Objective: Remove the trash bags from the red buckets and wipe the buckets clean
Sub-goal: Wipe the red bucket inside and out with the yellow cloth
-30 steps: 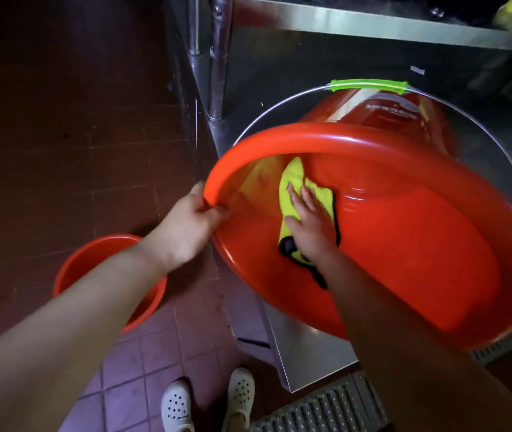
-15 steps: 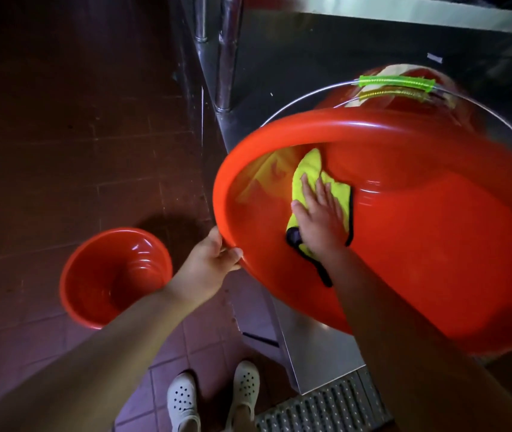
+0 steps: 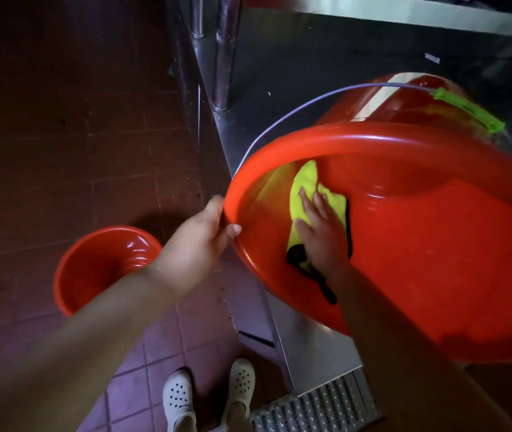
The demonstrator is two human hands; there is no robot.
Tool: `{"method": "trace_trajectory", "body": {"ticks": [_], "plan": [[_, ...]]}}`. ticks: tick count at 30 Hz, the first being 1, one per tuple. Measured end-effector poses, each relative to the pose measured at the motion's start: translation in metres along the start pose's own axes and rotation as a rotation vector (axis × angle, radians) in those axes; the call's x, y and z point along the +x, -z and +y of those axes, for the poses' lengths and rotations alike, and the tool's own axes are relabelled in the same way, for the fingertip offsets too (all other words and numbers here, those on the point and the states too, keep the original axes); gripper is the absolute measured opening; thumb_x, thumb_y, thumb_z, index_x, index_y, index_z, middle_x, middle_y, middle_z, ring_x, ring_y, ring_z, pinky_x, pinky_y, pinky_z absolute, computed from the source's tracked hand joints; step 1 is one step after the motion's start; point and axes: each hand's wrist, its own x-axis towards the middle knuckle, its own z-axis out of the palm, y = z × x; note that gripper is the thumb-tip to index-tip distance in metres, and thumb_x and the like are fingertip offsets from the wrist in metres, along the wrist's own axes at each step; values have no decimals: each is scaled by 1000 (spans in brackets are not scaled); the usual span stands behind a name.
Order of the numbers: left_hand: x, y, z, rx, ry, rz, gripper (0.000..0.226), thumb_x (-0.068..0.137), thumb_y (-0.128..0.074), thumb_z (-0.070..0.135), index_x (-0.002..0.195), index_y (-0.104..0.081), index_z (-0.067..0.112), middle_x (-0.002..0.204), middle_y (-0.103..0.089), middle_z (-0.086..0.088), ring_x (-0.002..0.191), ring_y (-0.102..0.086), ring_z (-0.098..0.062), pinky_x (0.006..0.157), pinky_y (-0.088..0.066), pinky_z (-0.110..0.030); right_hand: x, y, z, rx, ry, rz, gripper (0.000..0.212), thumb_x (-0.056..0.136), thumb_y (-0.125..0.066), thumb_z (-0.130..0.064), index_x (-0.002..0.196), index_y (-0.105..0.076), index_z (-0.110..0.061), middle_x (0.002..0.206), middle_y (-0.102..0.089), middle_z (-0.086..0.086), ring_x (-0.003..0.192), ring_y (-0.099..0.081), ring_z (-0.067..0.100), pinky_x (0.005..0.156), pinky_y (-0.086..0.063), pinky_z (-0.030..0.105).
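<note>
A large red bucket (image 3: 435,275) lies tilted on its side on a steel shelf, its mouth toward me. My left hand (image 3: 198,241) grips its rim at the left edge, thumb inside. Inside the bucket my right hand (image 3: 320,232) presses flat, fingers spread, on a yellow cloth with a black edge (image 3: 304,188) against the inner wall. The wire handle with its green grip (image 3: 466,110) hangs over the bucket's top. A second, smaller red bucket (image 3: 102,266) stands upright on the floor at the left. No trash bag shows in either bucket.
The steel shelf (image 3: 295,98) has two upright legs (image 3: 223,51) at its corner and another shelf above. The floor is dark red tile (image 3: 61,135). A metal drain grate (image 3: 320,406) runs at the lower right. My white clogs (image 3: 180,400) stand near the shelf corner.
The view has shifted right and the big bucket has rolled, its green grip swinging to the right. My right hand stays pressed on the cloth. My left hand slid lower along the rim.
</note>
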Motion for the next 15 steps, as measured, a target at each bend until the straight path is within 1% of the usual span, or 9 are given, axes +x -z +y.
{"method": "trace_trajectory", "body": {"ticks": [2,4,6,7,9,11,12,13,15], "plan": [[3,10,7,89,-93,0,24,85,-45,40,96,-42,20,77,-53,1,74,-55,-21,69,-49,-38,29,11,19,-26,-92,-53,60,90,-36,-44,147,-25,-29,155,-23,10,144,-15,23,115,-14,34],[4,13,7,128,-139,8,20,87,-46,39,96,-42,21,75,-52,4,72,-55,-20,70,-47,-37,49,16,33,-67,-170,-102,56,97,-40,-36,148,-18,-34,158,-14,3,146,-6,18,116,-8,32],[4,8,3,-7,-88,50,12,90,-50,33,97,-45,25,78,-56,5,73,-58,-13,70,-48,-31,58,15,36,-124,-201,-125,56,98,-38,-36,148,-14,-39,158,-9,-3,146,-1,14,116,-4,32],[3,1,-3,-101,-30,70,10,92,-54,26,96,-45,27,78,-58,7,71,-59,-7,68,-48,-24,60,13,36,-149,-206,-138,55,98,-36,-38,148,-12,-41,158,-7,-5,145,1,13,115,-3,33],[-3,-17,-12,-239,107,42,20,91,-58,9,98,-46,24,78,-61,9,67,-60,3,66,-49,-18,61,13,34,-180,-216,-161,55,98,-33,-42,147,-10,-43,159,-5,-6,145,3,12,116,-1,34],[-11,-36,-21,-323,223,-46,31,90,-56,3,113,-45,20,93,-64,9,83,-63,5,81,-52,-23,60,13,28,-179,-224,-168,55,97,-33,-43,147,-9,-42,159,-5,-5,145,3,13,116,-1,34],[-14,-42,-21,-355,261,-64,37,91,-55,2,119,-43,22,100,-64,10,92,-62,4,89,-51,-26,57,11,24,-172,-224,-157,56,97,-34,-44,148,-10,-41,159,-6,-3,146,1,15,115,-1,34],[-16,-46,-22,-388,284,-57,40,92,-53,1,120,-43,27,103,-63,11,98,-62,1,94,-50,-29,50,8,17,-170,-215,-132,57,96,-34,-45,148,-12,-39,159,-10,0,146,-2,17,115,-3,34],[-18,-50,-22,-432,281,-13,42,92,-52,0,111,-45,36,104,-64,9,103,-62,-7,97,-49,-37,25,-2,-1,-192,-148,-64,63,89,-29,-52,148,-19,-33,156,-20,7,145,-13,24,113,-12,36]]}}
